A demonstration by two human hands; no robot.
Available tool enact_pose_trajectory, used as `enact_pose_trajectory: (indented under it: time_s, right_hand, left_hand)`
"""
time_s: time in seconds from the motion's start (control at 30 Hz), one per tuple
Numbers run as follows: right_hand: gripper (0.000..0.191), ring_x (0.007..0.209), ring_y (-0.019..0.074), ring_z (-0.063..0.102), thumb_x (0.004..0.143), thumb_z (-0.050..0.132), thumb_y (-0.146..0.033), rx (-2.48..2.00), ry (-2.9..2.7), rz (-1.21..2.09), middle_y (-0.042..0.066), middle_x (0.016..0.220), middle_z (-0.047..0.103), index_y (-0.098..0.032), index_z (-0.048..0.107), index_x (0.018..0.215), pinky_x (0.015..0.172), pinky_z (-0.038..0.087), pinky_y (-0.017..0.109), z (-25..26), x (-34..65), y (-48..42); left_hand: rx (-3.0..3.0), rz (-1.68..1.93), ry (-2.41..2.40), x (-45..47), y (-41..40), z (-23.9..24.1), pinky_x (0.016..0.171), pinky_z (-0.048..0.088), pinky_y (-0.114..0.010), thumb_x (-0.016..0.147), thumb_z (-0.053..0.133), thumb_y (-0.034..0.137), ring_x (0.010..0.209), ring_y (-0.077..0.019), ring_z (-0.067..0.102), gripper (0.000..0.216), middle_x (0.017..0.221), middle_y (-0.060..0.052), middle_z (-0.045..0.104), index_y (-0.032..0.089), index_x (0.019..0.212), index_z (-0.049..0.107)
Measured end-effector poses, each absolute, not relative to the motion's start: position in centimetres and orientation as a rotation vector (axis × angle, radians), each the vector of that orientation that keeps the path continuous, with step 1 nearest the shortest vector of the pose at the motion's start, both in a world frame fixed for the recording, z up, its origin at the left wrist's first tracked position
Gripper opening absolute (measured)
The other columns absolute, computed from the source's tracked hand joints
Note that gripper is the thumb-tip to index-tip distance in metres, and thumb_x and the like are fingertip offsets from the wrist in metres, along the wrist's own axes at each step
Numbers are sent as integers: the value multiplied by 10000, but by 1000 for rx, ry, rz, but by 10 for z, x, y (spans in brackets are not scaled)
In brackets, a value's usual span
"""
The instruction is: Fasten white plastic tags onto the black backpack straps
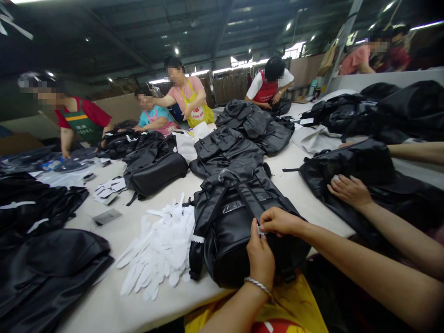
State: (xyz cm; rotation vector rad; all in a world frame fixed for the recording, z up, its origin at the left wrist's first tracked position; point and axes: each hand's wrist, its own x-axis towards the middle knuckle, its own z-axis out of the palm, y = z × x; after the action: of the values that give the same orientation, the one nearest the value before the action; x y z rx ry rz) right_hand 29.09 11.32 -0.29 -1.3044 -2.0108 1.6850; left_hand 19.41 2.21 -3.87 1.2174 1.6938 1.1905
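Bare forearms, silver bracelet (258, 286) on left wrist, yellow apron (294, 310)

Little can be read here — the black backpack (243, 231) under the person's hands bears a small metal nameplate (233, 207) with raised letters, too blurred to spell out. The yellow apron (198, 112) of a co-worker across the table carries a round red print — also unreadable

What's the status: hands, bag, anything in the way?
Both hands, left and right, pinch a small white tag on the black backpack. Paper strips alongside, apart.
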Motion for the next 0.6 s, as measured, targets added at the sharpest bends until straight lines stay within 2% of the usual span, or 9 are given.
enact_pose_trajectory:
  time_s: [0.13,0.27,0.43,0.53,0.6]
  right_hand:
    - [93,300,32,358,624,508,-208,-1293,-1960,1681,-57,447,475,-127,541,593,288,249,139,-7,288,111]
    - [68,296,33,350,628,494,-165,-1311,-1889,1683,-69,422,454,-131,542,594,281,267,132,-13,283,109]
    - [72,292,41,348,622,504,-117,-1334,-1808,1659,-85,385,416,-137,570,603,263,294,130,-19,278,107]
    - [62,292,39,356,609,527,-110,-1337,-1788,1643,-89,387,421,-142,579,597,265,311,124,-18,278,105]
    - [47,287,39,363,595,547,-111,-1341,-1788,1636,-87,390,433,-143,580,584,260,309,123,-15,279,105]
  left_hand:
    - [1445,1053,1682,184,24,-22,953,346,-265,782,364,183,1117,-173,459,476,1234,-128,478,106,1252,363]
    - [1606,887,1764,175,23,-11,885,392,-302,820,325,307,1011,-210,526,456,1127,-148,553,122,1229,406]
    - [1661,811,1759,167,23,-3,895,365,-306,822,275,435,1024,-228,510,516,1108,-151,562,111,1170,476]
    - [1677,787,1654,157,30,6,897,352,-278,833,244,362,1025,-202,513,451,1111,-112,574,138,1080,548]
    - [1638,713,1606,150,37,11,825,388,-246,814,247,269,943,-179,554,408,1024,-93,620,135,1011,579]
